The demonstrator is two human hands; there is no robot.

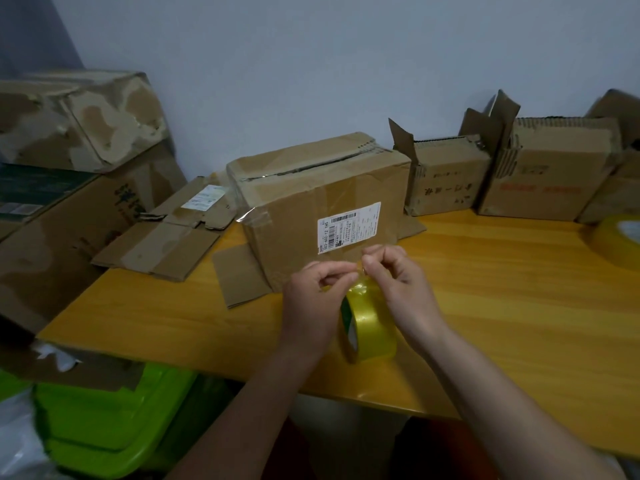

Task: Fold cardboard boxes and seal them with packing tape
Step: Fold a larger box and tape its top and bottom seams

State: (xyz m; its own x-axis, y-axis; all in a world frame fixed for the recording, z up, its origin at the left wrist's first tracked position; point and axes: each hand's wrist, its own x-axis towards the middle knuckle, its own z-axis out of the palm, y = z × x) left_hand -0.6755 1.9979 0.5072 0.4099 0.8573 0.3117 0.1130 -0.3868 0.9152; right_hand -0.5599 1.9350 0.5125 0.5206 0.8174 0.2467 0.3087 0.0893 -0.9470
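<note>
Tape roll (367, 323) pinched between left hand (313, 299) and right hand (398, 285).

Both hands meet low over the near middle of the wooden table (485, 289), the left hand (313, 299) and right hand (398, 285) pinching at the top of an upright tape roll (367, 323) that fills the gap between them. Straight beyond the fingertips the labelled cardboard box (322, 209) blocks the way, its loose flap (239, 282) lying flat just left of the left hand. Further left, flattened cardboard (162, 244) covers the table corner. Right of the right hand the tabletop lies open up to a second tape roll (620, 240) at the far right edge and a row of small boxes (498, 178) along the wall
</note>
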